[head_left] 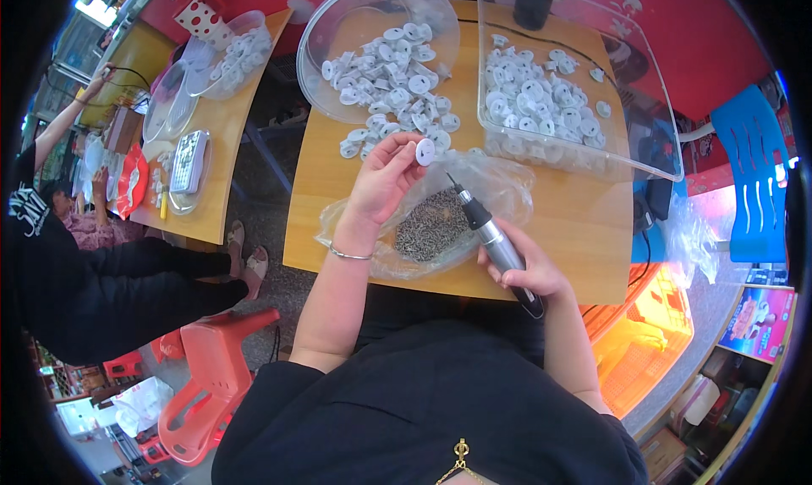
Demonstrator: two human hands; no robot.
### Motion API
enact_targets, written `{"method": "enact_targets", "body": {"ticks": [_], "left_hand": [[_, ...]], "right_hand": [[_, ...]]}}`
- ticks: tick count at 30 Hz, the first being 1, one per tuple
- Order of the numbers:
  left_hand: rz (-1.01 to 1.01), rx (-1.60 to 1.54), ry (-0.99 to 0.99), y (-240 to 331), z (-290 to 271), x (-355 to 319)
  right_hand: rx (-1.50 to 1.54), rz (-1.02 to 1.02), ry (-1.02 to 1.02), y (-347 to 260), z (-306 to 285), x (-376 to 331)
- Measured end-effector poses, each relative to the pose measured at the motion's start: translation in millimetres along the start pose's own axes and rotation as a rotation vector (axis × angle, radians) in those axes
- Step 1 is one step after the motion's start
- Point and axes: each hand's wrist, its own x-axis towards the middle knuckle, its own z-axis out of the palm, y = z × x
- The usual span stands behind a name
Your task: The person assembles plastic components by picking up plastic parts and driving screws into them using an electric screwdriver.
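Between the fingertips of my left hand [385, 180] is a small round white plastic part [425, 153], its disc face turned toward me. My right hand [526, 265] is wrapped round a grey and black electric screwdriver [501, 246], whose thin bit points up and left, a little apart from the white part. Below both hands a clear plastic bag [385, 252] lies opened out on the wooden table [584, 257]. Inside it is a heap of small metal screws [431, 223]. Just beyond my left hand lies a loose pile of similar white parts [397, 75].
A round clear tub [309, 71] lies behind the pile. At the back right, a clear rectangular bin [651, 147] holds many white parts. An orange crate [651, 350] stands at the right, below a blue chair [748, 172]. Left are a side table [216, 202], a red chair [207, 383] and other people.
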Motion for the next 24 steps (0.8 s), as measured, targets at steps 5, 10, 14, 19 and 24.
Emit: {"method": "enact_targets", "body": {"ticks": [5,10,14,19,24], "left_hand": [[-0.05,0.177,0.02,-1.0,7.7,-3.5],[-0.052,0.275,-0.033,-4.0,6.5,-5.0],[-0.069,0.288,-0.058,-5.4,6.8,-6.0],[-0.074,0.307,-0.079,-6.9,7.2,-6.2],[-0.073,0.324,-0.081,-6.5,9.2,-7.5]], "right_hand": [[0.0,0.006,0.0,-0.1,-0.2,-0.4],[0.048,0.051,0.002,-3.3,0.6,-1.6],[0.057,0.05,-0.001,-4.2,0.9,-1.2],[-0.006,0.017,0.009,-1.0,1.3,0.3],[-0.016,0.017,0.009,-2.0,2.0,0.8]]}}
